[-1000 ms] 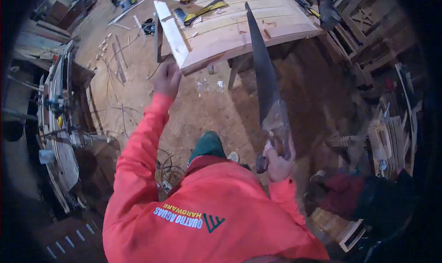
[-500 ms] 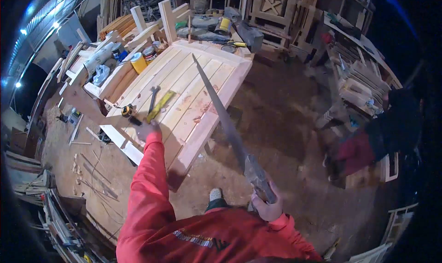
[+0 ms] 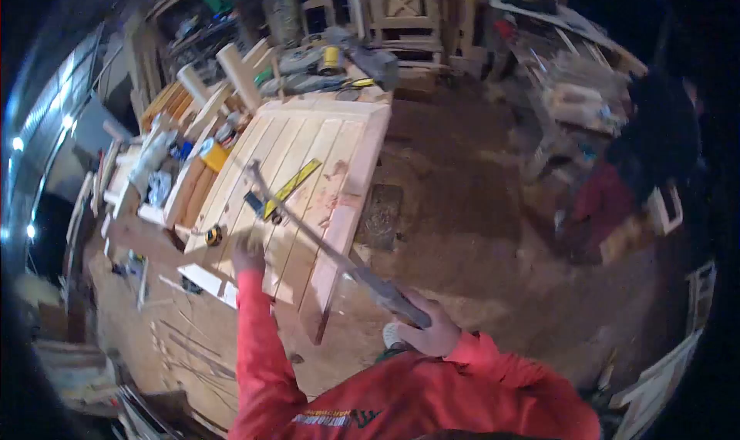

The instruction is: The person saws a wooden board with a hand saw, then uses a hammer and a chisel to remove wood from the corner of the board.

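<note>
My right hand (image 3: 432, 324) is closed around the handle of a handsaw (image 3: 339, 259). Its blade slants up and left above a slatted wooden panel (image 3: 351, 143). My left hand (image 3: 250, 251) is over the near-left part of the panel, smeared by motion, so its fingers cannot be made out. Just left of it lies a yellow-and-black tape measure (image 3: 213, 236). Beyond the hand, a yellow flat measuring tool (image 3: 297, 184) with a dark part at its lower end rests on the slats, partly behind the saw blade. Reddish shavings (image 3: 339, 168) lie on the panel.
Wooden frame pieces and a yellow can (image 3: 214, 155) stand along the panel's left side. Bags and another yellow can (image 3: 331, 58) sit at its far end. On the right, a person (image 3: 647, 155) in dark clothing is beside a bench (image 3: 586, 101) with stacked wood. Sticks litter the floor.
The saw has swung left and lower, its tip now over the panel's middle. My left hand has drawn back from the yellow tool. The whole view has shifted as my head turned.
</note>
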Demonstrator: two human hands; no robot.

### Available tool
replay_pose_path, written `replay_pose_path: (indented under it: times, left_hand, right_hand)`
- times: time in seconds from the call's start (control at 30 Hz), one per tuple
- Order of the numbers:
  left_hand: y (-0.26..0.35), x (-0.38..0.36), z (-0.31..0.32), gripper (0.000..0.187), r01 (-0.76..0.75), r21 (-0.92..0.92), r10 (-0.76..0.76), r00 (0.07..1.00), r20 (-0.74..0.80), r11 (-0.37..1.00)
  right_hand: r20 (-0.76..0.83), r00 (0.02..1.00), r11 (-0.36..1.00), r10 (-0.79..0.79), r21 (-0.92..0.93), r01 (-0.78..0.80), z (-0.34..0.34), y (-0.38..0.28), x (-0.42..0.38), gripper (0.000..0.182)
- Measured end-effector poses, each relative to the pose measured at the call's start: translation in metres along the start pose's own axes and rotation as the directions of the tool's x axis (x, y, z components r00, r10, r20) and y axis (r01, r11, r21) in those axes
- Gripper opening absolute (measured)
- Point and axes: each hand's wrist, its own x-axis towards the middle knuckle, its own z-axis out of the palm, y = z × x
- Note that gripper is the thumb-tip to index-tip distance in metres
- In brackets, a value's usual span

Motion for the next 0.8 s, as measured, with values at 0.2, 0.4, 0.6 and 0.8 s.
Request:
replay_pose_path:
  times: [0.2, 0.4, 0.6, 0.8]
  left_hand:
    - [0.100, -0.201, -0.059, 0.047, 0.195, 0.350, -0.246, 0.963, 0.107, 0.916]
    - [0.005, -0.243, 0.016, 0.058, 0.144, -0.021, -0.145, 0.967, -0.210, 0.989]
    - [0.024, -0.242, 0.027, 0.090, 0.623, -0.574, -0.752, 0.659, 0.021, 0.531]
    - [0.067, -0.280, 0.007, 0.052, 0.673, -0.721, -0.765, 0.550, 0.335, 0.168]
  right_hand:
    - [0.045, 0.993, 0.986, -0.106, 0.133, 0.099, -0.017, 0.026, -0.018, 0.073]
    - [0.144, 0.982, 0.992, -0.125, 0.045, 0.120, -0.097, 0.002, -0.063, 0.069]
    - [0.193, 0.976, 0.994, -0.103, 0.041, 0.097, -0.148, 0.052, -0.104, 0.058]
    - [0.265, 0.964, 0.992, -0.017, -0.118, 0.049, -0.170, 0.029, -0.123, 0.058]
